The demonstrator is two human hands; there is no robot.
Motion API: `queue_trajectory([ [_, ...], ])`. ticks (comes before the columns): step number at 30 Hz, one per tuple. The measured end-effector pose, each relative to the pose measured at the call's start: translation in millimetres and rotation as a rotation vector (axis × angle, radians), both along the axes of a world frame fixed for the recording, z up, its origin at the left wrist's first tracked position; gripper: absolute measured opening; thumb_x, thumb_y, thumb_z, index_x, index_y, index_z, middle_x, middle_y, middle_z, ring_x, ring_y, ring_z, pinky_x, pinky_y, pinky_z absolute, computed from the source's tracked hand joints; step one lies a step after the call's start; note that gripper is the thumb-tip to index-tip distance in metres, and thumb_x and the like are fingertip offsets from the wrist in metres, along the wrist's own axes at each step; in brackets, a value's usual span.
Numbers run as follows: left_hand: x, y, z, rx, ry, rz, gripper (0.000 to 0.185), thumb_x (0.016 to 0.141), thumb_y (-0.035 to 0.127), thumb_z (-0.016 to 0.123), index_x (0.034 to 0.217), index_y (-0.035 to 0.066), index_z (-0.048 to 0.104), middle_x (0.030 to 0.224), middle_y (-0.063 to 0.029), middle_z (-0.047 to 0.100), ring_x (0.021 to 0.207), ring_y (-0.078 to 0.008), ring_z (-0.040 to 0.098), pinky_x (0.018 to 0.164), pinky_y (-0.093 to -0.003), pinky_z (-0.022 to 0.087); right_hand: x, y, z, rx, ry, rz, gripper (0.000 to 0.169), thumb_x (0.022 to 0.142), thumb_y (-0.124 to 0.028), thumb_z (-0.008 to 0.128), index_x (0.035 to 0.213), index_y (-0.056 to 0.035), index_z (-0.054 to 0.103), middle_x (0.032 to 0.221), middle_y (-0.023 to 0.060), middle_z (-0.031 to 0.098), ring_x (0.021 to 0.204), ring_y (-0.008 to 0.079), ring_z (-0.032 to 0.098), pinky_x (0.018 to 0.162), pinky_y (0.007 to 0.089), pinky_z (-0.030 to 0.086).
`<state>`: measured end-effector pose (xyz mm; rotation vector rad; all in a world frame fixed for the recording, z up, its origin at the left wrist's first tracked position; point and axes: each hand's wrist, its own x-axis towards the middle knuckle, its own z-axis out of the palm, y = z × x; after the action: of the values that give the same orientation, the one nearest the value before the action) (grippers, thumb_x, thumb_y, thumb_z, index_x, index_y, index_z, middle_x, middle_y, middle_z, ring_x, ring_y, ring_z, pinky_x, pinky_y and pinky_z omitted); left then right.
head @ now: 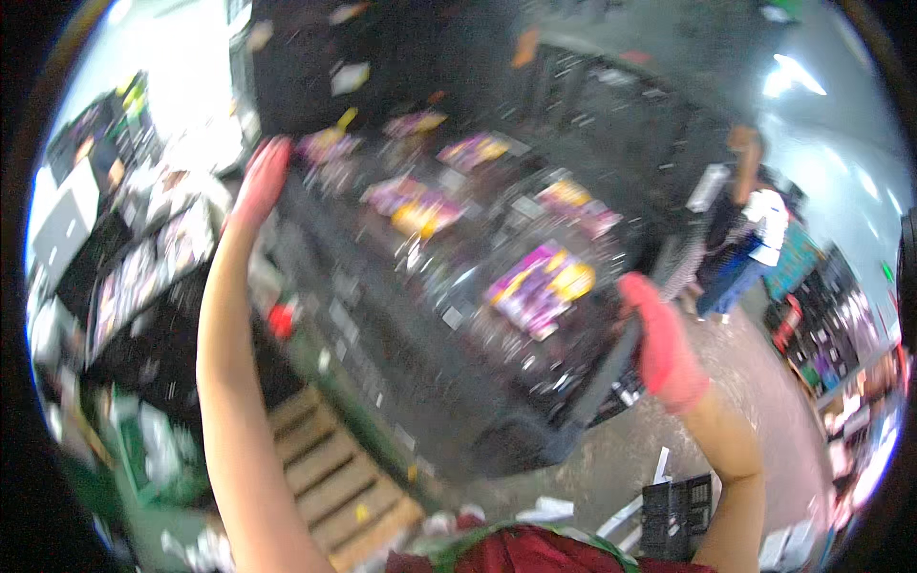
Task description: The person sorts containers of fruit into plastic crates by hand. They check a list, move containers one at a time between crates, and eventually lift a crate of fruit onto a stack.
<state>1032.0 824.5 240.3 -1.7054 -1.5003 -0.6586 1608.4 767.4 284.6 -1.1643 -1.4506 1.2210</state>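
A large black container or wrapped load (pixel 372 351) fills the middle of the view, blurred by motion. Several purple and yellow printed packs (pixel 543 286) lie on or in it, among small pale marks too smeared to identify. My left hand (pixel 263 179), in a pink-red glove, is at its far left edge with the arm stretched out. At the near right side, my right hand (pixel 663 344), gloved alike, touches or holds a dark edge (pixel 598 387). Blur hides whether the fingers of either hand are closed around anything.
A slatted wooden pallet (pixel 344 473) lies low at left, near a green crate (pixel 147 451). A black crate (pixel 677 512) stands on the floor (pixel 759 401) at lower right. Another person (pixel 752 222) is beyond the load at right. Printed items fill a tray (pixel 150 279) at left.
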Motion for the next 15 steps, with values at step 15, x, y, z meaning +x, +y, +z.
queue_trajectory([
  [15, -14, 2, 15, 0.265, 0.321, -0.118, 0.025, 0.078, 0.008, 0.045, 0.101, 0.000, 0.051, 0.102, -0.0191, 0.050, 0.102, -0.0373, 0.046, 0.093, -0.0475, 0.033, -11, -25, 26, 0.066, -0.256, -0.120, 0.028, 0.086, -0.020, 0.047, 0.108, -0.0036, 0.052, 0.081, 0.0023, 0.052, 0.070, 0.0163, 0.051, 0.069, 0.0272, 0.042],
])
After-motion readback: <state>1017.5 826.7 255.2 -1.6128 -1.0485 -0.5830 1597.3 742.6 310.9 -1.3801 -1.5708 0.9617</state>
